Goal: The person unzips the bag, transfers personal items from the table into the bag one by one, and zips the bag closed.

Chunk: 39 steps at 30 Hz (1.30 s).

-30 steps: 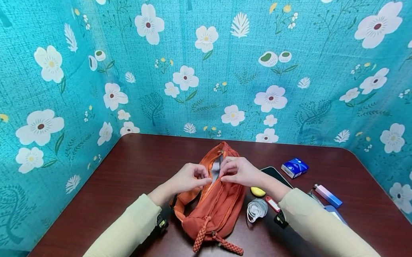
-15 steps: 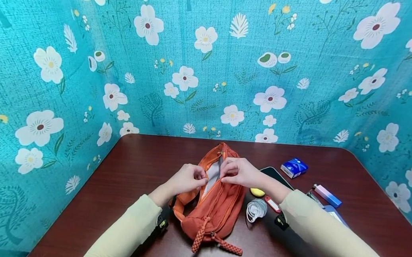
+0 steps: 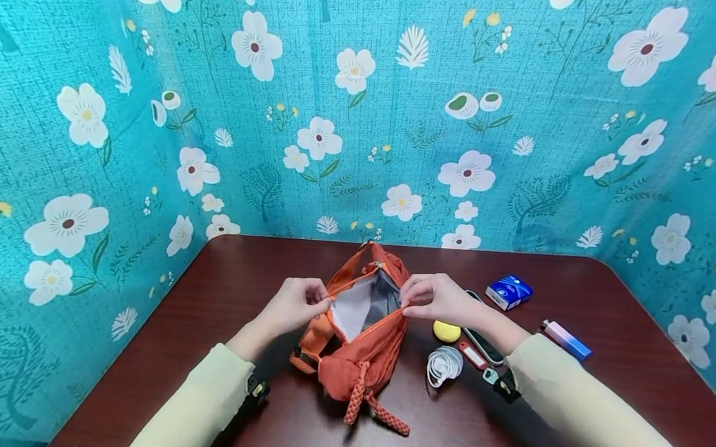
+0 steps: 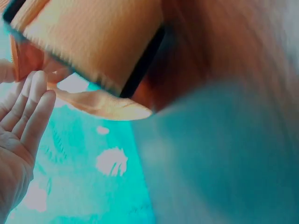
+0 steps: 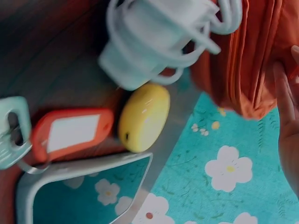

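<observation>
An orange-red sling bag (image 3: 347, 375) lies on the table, its zipped mouth spread wide to show a pale grey lining (image 3: 355, 310). My left hand (image 3: 290, 305) pinches the left edge of the opening between thumb and fingers. On the opposite edge, my right hand (image 3: 443, 300) has a similar pinch. The left wrist view has the left hand (image 4: 23, 126) beside the bag's orange strap (image 4: 98, 42). Only part of the right hand (image 5: 289, 126) shows in the right wrist view, against the bag (image 5: 252, 56). Two braided pulls (image 3: 356, 393) hang from the near end.
Right of the bag lie a coiled white cable (image 3: 444, 366), a yellow rounded item (image 3: 447, 331), a red key tag (image 3: 472, 355) and a phone (image 3: 485, 347). Farther right are a blue box (image 3: 509, 292) and a pink-to-blue stick (image 3: 566, 340). A floral curtain (image 3: 366, 113) hangs behind the table.
The bag's mouth has gone from a narrow slit to a wide opening. My left hand has moved left with its edge, and my right hand slightly right.
</observation>
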Tool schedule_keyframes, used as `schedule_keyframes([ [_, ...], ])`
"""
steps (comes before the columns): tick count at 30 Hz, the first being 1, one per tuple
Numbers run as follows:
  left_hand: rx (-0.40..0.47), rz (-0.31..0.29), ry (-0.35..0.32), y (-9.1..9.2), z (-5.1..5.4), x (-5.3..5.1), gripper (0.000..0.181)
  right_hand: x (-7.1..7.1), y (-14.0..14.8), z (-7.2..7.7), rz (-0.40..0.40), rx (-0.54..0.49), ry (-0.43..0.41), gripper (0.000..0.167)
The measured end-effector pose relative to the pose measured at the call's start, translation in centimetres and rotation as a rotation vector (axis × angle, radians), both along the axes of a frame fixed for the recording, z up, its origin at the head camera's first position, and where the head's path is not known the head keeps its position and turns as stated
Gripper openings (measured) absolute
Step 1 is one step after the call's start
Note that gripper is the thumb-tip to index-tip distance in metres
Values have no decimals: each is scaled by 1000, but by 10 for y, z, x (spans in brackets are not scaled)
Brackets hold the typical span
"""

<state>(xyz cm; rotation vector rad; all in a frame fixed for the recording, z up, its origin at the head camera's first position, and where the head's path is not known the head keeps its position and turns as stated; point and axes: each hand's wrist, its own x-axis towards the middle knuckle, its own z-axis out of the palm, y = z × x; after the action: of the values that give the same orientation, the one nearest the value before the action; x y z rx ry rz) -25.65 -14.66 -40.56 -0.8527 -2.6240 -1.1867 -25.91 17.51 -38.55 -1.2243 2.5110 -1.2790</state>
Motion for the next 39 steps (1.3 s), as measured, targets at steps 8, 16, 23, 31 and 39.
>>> schedule_keyframes([
  [8,46,59,19,-12,19,8,12,-5,11,-12,-40,60,-40,3],
  [16,70,-43,41,6,12,8,10,14,-5,4,-36,64,-55,4],
  [23,100,-122,63,18,11,7,9,21,-8,10,-55,63,-23,6],
  [31,98,-128,49,23,12,7,9,23,-2,13,-30,20,29,12],
  [39,94,-139,55,25,11,5,5,4,18,-8,-118,19,-20,17],
])
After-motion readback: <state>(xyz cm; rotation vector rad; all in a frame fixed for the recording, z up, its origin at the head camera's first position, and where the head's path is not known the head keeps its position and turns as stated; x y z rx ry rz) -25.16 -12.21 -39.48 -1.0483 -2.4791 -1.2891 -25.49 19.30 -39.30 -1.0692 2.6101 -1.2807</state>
